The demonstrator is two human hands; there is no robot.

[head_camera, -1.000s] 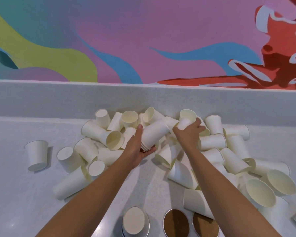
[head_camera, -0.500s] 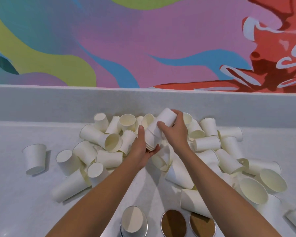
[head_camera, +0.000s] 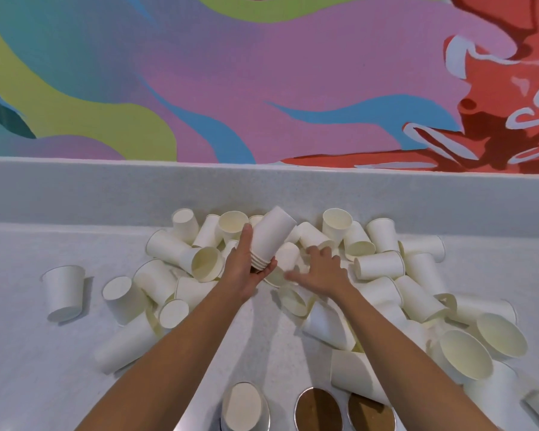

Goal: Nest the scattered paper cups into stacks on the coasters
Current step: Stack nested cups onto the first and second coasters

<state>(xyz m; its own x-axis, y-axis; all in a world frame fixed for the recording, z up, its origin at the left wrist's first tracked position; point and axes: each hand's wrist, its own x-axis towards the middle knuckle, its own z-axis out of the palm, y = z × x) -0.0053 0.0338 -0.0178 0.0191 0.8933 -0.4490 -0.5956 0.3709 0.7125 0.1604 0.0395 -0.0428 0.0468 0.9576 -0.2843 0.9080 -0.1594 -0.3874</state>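
Holding a nested stack (head_camera: 271, 237) in the left hand (head_camera: 243, 272), rims at the palm, bases up and tilted, so the next cup can cap it. Right hand (head_camera: 321, 272) is spread open, gripping nothing, over the loose cups (head_camera: 378, 264) mid-counter (head_camera: 28, 368), probably choosing one. Two coasters (head_camera: 319, 410) at the near edge are bare; a third carries a cup (head_camera: 241, 405).

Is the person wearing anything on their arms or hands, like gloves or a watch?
No. The left forearm and right forearm are bare, no sleeves in view. The left hand and right hand wear no gloves; no watch or ring shows.
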